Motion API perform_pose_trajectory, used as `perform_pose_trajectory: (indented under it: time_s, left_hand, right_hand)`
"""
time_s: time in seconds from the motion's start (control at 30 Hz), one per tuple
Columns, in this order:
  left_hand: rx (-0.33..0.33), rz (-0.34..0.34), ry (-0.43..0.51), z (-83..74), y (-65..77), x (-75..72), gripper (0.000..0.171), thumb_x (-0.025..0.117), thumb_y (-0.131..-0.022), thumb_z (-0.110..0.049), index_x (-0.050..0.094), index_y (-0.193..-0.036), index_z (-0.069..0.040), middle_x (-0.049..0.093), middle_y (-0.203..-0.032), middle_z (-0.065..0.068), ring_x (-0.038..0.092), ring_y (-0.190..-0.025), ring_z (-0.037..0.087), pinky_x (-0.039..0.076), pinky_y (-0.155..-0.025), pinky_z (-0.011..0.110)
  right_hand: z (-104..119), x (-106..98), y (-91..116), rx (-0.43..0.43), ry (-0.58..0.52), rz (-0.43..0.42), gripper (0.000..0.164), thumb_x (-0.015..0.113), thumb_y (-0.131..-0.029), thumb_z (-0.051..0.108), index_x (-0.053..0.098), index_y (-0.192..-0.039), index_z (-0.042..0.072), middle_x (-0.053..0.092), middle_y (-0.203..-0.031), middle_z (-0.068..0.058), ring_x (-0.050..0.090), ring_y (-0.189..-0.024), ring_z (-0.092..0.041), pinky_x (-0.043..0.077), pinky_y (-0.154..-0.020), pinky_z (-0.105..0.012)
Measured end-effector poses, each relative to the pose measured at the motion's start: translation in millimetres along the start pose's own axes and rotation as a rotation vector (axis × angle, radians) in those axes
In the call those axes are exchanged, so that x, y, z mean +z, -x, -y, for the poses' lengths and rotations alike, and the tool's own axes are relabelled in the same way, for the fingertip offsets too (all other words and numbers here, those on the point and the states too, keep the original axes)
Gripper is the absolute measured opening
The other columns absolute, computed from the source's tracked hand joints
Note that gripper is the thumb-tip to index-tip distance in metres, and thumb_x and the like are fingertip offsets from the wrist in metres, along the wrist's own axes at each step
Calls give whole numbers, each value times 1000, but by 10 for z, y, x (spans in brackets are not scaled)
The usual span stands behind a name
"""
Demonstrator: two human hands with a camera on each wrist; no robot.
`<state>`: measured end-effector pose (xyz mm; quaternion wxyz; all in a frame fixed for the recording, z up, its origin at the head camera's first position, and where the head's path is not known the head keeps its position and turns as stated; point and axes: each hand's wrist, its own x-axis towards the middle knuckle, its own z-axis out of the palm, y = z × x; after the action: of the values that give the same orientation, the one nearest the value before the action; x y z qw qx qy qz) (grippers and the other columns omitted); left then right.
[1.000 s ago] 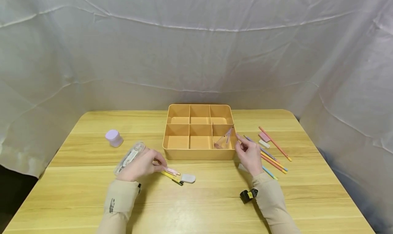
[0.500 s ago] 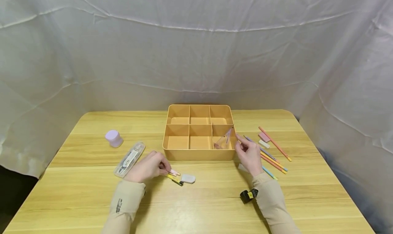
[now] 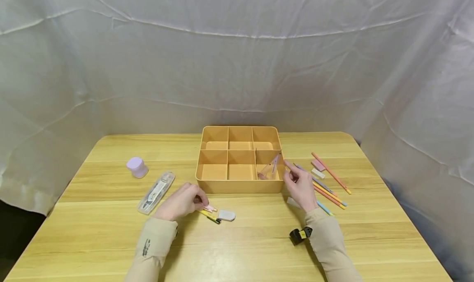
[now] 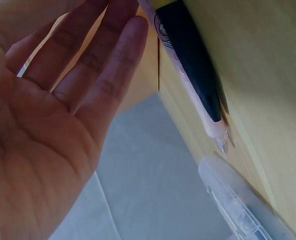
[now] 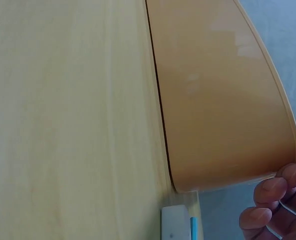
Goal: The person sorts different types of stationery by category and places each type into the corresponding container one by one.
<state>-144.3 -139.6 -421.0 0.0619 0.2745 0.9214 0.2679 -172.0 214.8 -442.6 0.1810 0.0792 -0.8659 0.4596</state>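
My left hand (image 3: 185, 202) bends over two pens, its fingertips pinching a pink pen (image 3: 210, 208). Beside that lies a yellow pen (image 3: 209, 215) with black parts; in the left wrist view its black end (image 4: 190, 60) overlaps the pink barrel, whose silver tip shows close to the tabletop. Thumb and index tips are out of that view. My right hand (image 3: 300, 187) grips the front right corner of an orange six-compartment box (image 3: 240, 186), with its fingers (image 5: 272, 190) at the wall and rim. A clear set square (image 3: 272, 169) leans in the box's front right compartment.
A pale eraser-like block (image 3: 226, 215) lies right of the pens. Further left are a clear pencil case (image 3: 156, 192) and a lilac round container (image 3: 137, 167). Several coloured pencils (image 3: 331, 173), a pink block (image 3: 318, 165) and a white block (image 3: 317, 173) lie right of the box.
My left hand has moved right along the pens, uncovering the clear pencil case behind it. My right hand and the box stay in place.
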Motion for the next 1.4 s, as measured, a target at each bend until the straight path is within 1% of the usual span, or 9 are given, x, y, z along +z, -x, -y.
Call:
perform_pose_trajectory:
  time_s: [0.13, 0.3, 0.43, 0.63, 0.73, 0.9, 1.07, 1.27, 1.4]
  left_hand:
    - [-1, 3, 10, 3, 3, 4, 13, 79, -79, 3, 77, -81, -10, 75, -80, -2, 56, -70, 3, 48, -66, 18]
    - [-7, 10, 29, 33, 8, 11, 14, 79, -78, 3, 76, -81, -10, 75, -79, -2, 55, -70, 2, 48, -65, 17]
    - [-4, 10, 37, 47, 9, 20, 13, 81, -78, 1, 76, -82, -11, 75, -80, -3, 55, -70, 1, 48, -66, 17]
    - [-3, 4, 59, 57, 6, 28, 12, 81, -79, 0, 75, -80, -11, 74, -78, -2, 53, -68, 2, 46, -64, 16]
    - [0, 18, 95, 63, 2, 37, 11, 80, -79, 1, 75, -82, -9, 74, -80, 1, 56, -70, 2, 48, -65, 17]
    - [-20, 56, 150, 69, -7, 49, 10, 77, -81, 4, 75, -87, -4, 74, -83, 4, 60, -73, 4, 52, -67, 16]
    - [-21, 53, 132, 82, -3, 57, 12, 77, -81, 4, 76, -90, -3, 76, -86, 5, 63, -76, 5, 53, -70, 16]
    - [16, 18, 96, 105, 12, 56, 10, 78, -81, 0, 78, -88, -7, 75, -86, 1, 65, -79, 8, 54, -72, 21]
    - [43, 13, 90, 118, 25, 51, 10, 79, -81, -1, 78, -89, -8, 75, -88, 2, 66, -82, 12, 54, -75, 23]
  right_hand:
    - [4, -11, -10, 42, -20, 34, 39, 54, -95, 0, 61, -133, -7, 47, -58, 0, 38, -50, 0, 33, -49, -17]
    - [-5, -18, -17, 73, -45, 67, 40, 53, -96, 1, 58, -135, -9, 47, -61, 1, 40, -52, -1, 35, -51, -18]
    - [-3, -27, -20, 63, -43, 81, 40, 53, -97, 1, 57, -135, -10, 46, -62, 1, 40, -52, -1, 35, -51, -18]
    - [-5, -29, -20, 48, -28, 77, 40, 53, -95, 0, 58, -133, -12, 45, -61, 1, 39, -52, -1, 35, -50, -18]
    - [-8, -27, -21, 44, -28, 76, 40, 53, -95, 0, 58, -133, -12, 45, -62, 1, 39, -52, -1, 34, -50, -18]
    - [-6, -31, -22, 21, -27, 73, 40, 53, -95, 0, 58, -133, -12, 43, -61, 2, 38, -52, 0, 34, -50, -18]
    - [-8, -33, -21, 8, -28, 70, 40, 52, -96, 1, 57, -133, -13, 43, -60, 3, 37, -52, 0, 34, -51, -18]
    - [-7, -34, -24, 13, -15, 73, 40, 52, -96, 1, 57, -133, -13, 43, -61, 3, 39, -54, -1, 35, -52, -18]
    - [-1, -34, -23, 15, -12, 73, 40, 53, -95, 0, 57, -133, -13, 43, -62, 3, 40, -55, -2, 35, -52, -17]
